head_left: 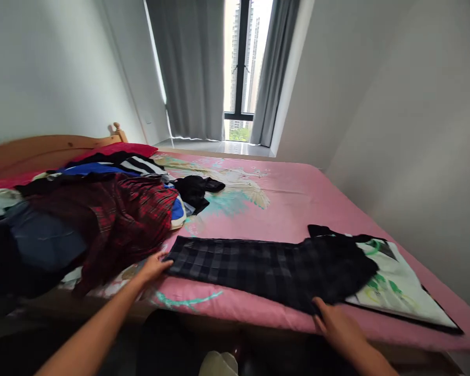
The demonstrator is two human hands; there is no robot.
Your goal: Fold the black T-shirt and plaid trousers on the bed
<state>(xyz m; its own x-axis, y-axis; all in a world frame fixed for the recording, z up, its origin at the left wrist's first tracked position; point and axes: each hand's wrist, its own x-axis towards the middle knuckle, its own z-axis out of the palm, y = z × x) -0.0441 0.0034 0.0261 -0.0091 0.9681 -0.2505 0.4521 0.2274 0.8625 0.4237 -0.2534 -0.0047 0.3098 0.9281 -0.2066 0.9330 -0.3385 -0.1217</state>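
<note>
A pair of dark checked trousers [238, 261] lies stretched sideways along the near edge of the bed, folded lengthwise. At the narrow left end, my left hand [155, 266] pinches the corner of the cloth. My right hand [335, 321] grips the near edge toward the wider right end, thumb and fingers closed on the fabric. The right end of the trousers rests partly over a folded white garment [403, 282] with a green pattern, which has black cloth beneath it.
A heap of loose clothes, topped by a red plaid shirt [125, 209], covers the left of the pink bed sheet [290, 193]. A black garment [196, 190] lies beside the heap. Behind stand a wooden headboard [43, 149] and grey curtains [191, 68]; a wall [407, 130] borders the right.
</note>
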